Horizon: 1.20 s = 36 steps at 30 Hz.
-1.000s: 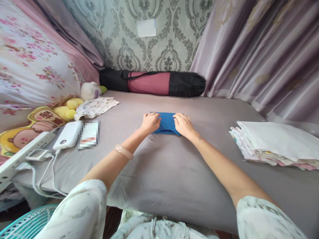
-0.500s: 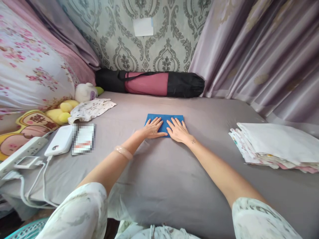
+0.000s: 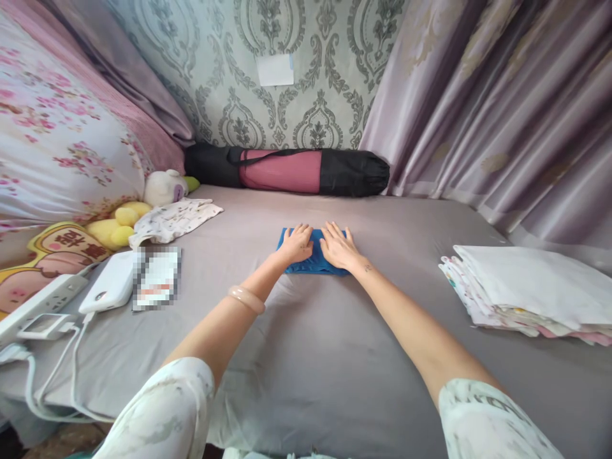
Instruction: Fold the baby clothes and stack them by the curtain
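A folded blue cloth (image 3: 315,262) lies flat on the grey bed sheet (image 3: 325,357) in front of me. My left hand (image 3: 297,245) rests on its left part, palm down, fingers pointing away from me. On the right part of the cloth lies my right hand (image 3: 338,246), flat with its fingers spread. Both hands are open and press on the cloth without gripping it. A pale bangle (image 3: 246,299) circles my left forearm. Where the palms lie, the cloth beneath is hidden.
A stack of folded white cloths (image 3: 530,290) sits at the right. Along the wall lies a black and pink rolled-mat bag (image 3: 282,171). At left are a power strip (image 3: 43,306), a white power bank (image 3: 108,282) with cables, plush toys (image 3: 112,229) and a crumpled printed cloth (image 3: 176,218).
My left hand has shifted slightly up and right over the blue cloth, its fingers drawn closer together. The cloth's near edge looks more wrinkled. My view has tilted up a little.
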Each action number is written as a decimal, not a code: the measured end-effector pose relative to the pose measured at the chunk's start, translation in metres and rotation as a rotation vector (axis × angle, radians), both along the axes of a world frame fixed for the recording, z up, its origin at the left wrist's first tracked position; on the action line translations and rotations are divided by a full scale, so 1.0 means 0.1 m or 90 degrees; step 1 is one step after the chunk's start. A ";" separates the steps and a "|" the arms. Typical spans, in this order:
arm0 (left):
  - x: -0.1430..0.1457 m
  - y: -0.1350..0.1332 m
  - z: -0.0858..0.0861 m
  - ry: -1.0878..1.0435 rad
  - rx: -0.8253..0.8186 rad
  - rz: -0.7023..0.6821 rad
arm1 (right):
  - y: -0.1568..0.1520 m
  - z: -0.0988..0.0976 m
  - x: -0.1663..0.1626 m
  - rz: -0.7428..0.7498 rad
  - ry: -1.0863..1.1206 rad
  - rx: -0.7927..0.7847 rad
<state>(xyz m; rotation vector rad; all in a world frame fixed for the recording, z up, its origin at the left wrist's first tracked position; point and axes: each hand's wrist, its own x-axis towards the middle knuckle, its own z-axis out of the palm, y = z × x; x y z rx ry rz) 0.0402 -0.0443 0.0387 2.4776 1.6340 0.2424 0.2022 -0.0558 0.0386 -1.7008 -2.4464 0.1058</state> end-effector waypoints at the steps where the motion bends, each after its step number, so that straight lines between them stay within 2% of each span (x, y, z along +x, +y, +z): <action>1: 0.03 0.01 -0.05 0.003 0.046 0.025 | 0.01 -0.04 -0.01 0.005 -0.004 0.017; 3: 0.07 0.01 -0.18 0.026 0.090 0.035 | 0.02 -0.13 -0.03 0.017 -0.017 0.010; 6: 0.09 0.01 -0.35 0.061 0.093 0.015 | 0.02 -0.24 -0.04 0.016 -0.029 -0.020; 9: 0.09 0.02 -0.42 0.073 0.095 0.019 | 0.02 -0.28 -0.03 0.012 -0.032 -0.024; 15: 0.10 0.04 -0.33 0.077 0.059 0.022 | 0.03 -0.19 -0.04 0.009 -0.037 -0.053; 19: 0.10 0.01 -0.24 0.058 0.094 0.091 | 0.07 -0.14 -0.09 0.014 -0.028 -0.029; 21: 0.10 0.00 -0.25 0.051 0.095 0.120 | 0.09 -0.16 -0.13 0.027 -0.025 -0.007; 24: 0.11 -0.02 -0.30 0.052 0.044 0.125 | 0.10 -0.22 -0.15 0.049 -0.024 -0.020; 27: 0.12 -0.02 -0.33 0.059 0.036 0.126 | 0.11 -0.27 -0.15 0.049 -0.020 -0.026; 32: 0.10 -0.02 -0.28 0.053 0.024 0.126 | 0.11 -0.25 -0.14 0.053 -0.018 -0.039; 36: 0.00 -0.04 -0.24 0.036 0.076 0.154 | 0.10 -0.21 -0.04 -0.015 -0.008 0.010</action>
